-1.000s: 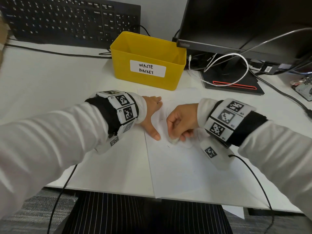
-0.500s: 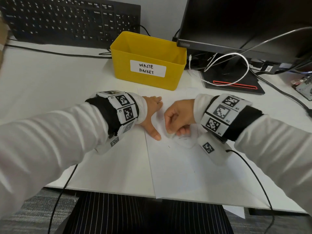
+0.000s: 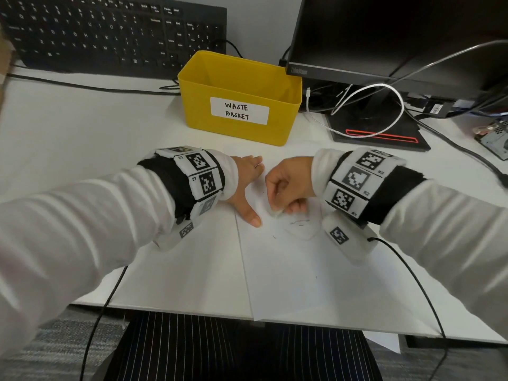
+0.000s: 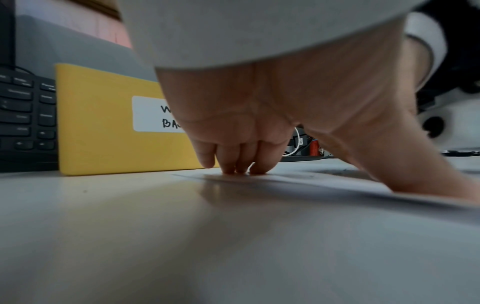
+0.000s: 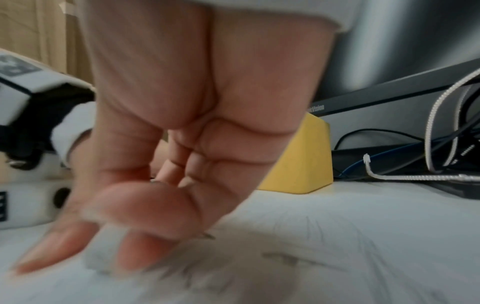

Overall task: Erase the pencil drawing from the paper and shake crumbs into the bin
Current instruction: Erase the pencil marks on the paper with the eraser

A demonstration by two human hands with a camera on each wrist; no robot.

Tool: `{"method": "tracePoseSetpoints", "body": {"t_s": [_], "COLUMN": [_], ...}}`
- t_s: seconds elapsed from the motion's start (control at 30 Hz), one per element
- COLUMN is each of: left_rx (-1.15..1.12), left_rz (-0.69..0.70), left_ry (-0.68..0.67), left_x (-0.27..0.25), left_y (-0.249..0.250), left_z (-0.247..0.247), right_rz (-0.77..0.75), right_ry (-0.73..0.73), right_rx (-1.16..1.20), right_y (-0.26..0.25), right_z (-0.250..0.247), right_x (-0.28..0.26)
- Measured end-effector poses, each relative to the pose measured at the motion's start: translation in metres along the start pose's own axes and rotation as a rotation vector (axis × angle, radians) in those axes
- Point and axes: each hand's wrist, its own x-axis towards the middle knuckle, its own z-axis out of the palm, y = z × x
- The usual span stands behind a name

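The paper (image 3: pixel 302 270) is a white sheet lying flat on the white tabletop (image 3: pixel 82 138), its near edge reaching the tabletop's front edge. Faint pencil lines (image 3: pixel 298 221) and a few short dark flecks show on its upper part. The left hand (image 3: pixel 247 185) presses down on the sheet's left edge, fingers straight and thumb spread apart from them. The right hand (image 3: pixel 288 185) is curled, pinching a small white eraser (image 3: pixel 275 213) whose tip touches the paper beside the pencil lines. The yellow bin (image 3: pixel 239 97), labelled WASTE BASKET, stands just beyond the sheet's far edge.
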Motion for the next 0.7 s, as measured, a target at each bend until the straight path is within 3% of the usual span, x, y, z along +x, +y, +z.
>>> {"method": "tracePoseSetpoints", "body": {"t_s": [0.1, 0.33, 0.53, 0.7], "left_rx": [-0.001, 0.027, 0.014, 0.033], "left_rz": [0.001, -0.008, -0.007, -0.004], "left_ry": [0.0, -0.007, -0.004, -0.006], "left_x": [-0.001, -0.002, 0.001, -0.003], "left_y": [0.0, 0.001, 0.0, 0.001], "left_z": [0.001, 0.0, 0.001, -0.001], "right_rz": [-0.019, 0.039, -0.014, -0.016], "right_ry": [0.03, -0.269, 0.065, -0.09], "right_rx": [0.034, -0.029, 0.051, 0.094], "right_y": [0.003, 0.006, 0.001, 0.014], "right_z": [0.003, 0.013, 0.006, 0.019], "right_x": [-0.001, -0.02, -0.005, -0.021]}}
